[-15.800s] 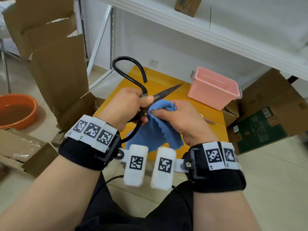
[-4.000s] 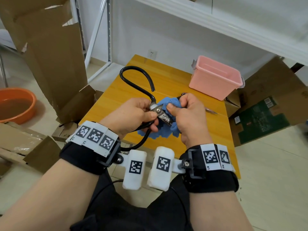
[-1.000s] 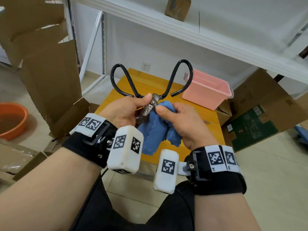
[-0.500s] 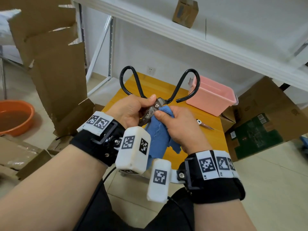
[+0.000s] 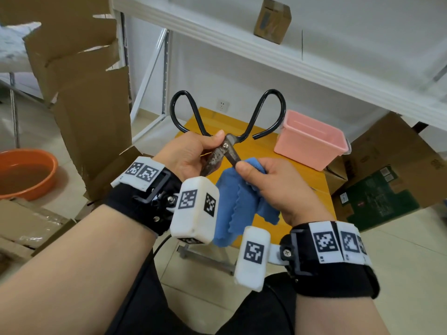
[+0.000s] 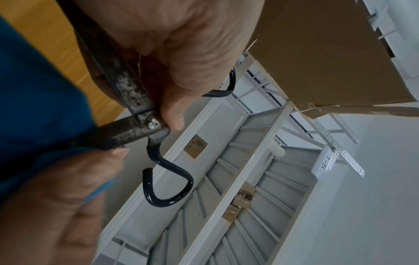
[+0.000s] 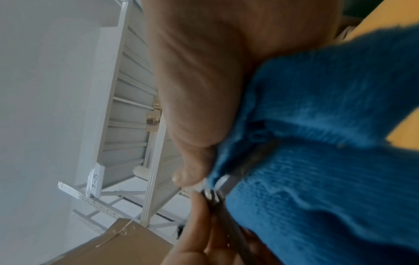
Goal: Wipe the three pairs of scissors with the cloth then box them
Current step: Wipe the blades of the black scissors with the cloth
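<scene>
the left hand [image 5: 191,153] holds the big scissors [image 5: 223,151] up in the air over the table [image 5: 321,180]. its fingers curl round one blade, and the thumb sits by the screw. the loops point up and the blades point down, spread open.

the right hand [image 5: 271,180] holds the blue cloth [image 5: 242,209]. it pinches the cloth round the other blade, just under the screw. most of the cloth hangs down loose.

this looks like the wiping step for this pair. the blades look spotty and dull in the left wrist view, so they may need a good rub.

to do it well, keep the cloth folded thick between the fingers and the edge. slide from the screw down to the tip, not back up into the sharp side. hold the left hand steady so the blades do not snap shut on a finger. wipe both flat sides, then the other blade.

the pink box [image 5: 312,146] sits open on the far right of the table, well apart from the hands. no scissors show in it from here. i cannot see the other two pairs.
</scene>
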{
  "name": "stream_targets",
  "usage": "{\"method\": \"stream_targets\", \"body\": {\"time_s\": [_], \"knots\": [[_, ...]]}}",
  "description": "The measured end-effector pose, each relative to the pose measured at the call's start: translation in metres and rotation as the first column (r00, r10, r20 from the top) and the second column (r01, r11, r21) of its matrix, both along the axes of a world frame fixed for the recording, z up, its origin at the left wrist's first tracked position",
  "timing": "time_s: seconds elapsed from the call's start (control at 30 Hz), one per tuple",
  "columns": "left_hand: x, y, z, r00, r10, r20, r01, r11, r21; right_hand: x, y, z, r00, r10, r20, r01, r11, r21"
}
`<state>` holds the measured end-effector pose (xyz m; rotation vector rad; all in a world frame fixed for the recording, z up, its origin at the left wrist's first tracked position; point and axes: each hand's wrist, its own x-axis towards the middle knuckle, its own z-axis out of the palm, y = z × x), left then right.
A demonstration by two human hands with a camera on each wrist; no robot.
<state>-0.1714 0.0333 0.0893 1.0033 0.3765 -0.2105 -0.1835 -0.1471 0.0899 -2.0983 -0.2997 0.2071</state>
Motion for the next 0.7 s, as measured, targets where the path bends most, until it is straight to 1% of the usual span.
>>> {"method": "stream_targets", "body": {"time_s": [0.1,0.17,0.27,0.37,0.43,0.5,0.57,0.63,0.7], "knots": [[-0.005,-0.006,0.001,0.994,-0.105,0.007,0.105,0.993,-0.047,0.003,0.008,0.001,0.999,0.036,0.018,-0.037,0.998,0.047],[-0.008,-0.009,-0.001,0.988,-0.154,0.023,0.155,0.986,-0.061,0.002,0.01,-0.002,0.999,0.043,0.02,-0.044,0.998,0.051],[-0.01,-0.012,-0.003,0.989,-0.147,0.026,0.148,0.988,-0.036,-0.001,0.008,-0.007,0.999,0.036,-0.014,-0.035,0.994,0.102],[-0.007,-0.008,-0.003,0.997,-0.079,-0.013,0.078,0.996,-0.032,0.002,0.002,-0.01,0.996,0.02,-0.083,-0.005,0.985,0.174],[-0.004,-0.004,-0.005,0.998,-0.054,-0.021,0.055,0.998,0.033,0.005,-0.001,-0.012,0.989,-0.038,-0.142,0.067,0.976,0.208],[-0.002,-0.001,-0.007,0.998,-0.055,-0.023,0.057,0.996,0.066,0.009,-0.004,-0.012,0.98,-0.162,-0.119,0.183,0.964,0.191],[-0.002,0.001,-0.009,0.999,-0.045,-0.031,0.047,0.997,0.062,0.01,-0.006,-0.009,0.957,-0.279,-0.085,0.291,0.929,0.228],[-0.003,-0.001,-0.009,0.999,-0.048,-0.025,0.05,0.997,0.062,0.011,-0.006,-0.006,0.949,-0.307,-0.068,0.313,0.902,0.296],[-0.003,-0.007,-0.008,0.999,-0.047,-0.017,0.048,0.996,0.072,0.006,0.002,-0.004,0.964,-0.262,-0.04,0.261,0.913,0.313]]}}
